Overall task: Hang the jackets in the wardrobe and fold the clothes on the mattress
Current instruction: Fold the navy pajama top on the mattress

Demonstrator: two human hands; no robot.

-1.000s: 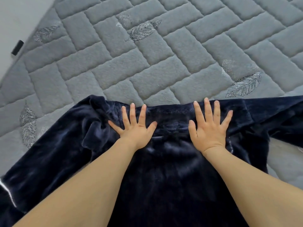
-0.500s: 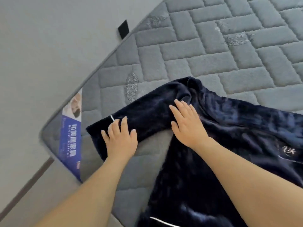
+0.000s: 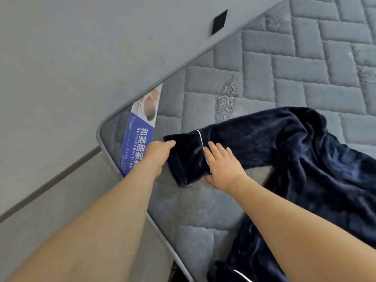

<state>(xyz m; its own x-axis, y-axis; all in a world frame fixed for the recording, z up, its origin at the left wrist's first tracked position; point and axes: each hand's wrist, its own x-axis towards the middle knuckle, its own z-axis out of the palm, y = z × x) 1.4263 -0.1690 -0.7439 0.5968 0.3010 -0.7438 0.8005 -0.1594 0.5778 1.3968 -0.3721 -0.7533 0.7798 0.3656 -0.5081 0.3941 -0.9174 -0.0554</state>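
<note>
Grey quilted mattress by wall | navy garment lay right of hands, sleeve running leftward to corner | left hand pinched cuff end, nearer | right hand flat, fingers straight, pressing sleeve beside white piping.
</note>
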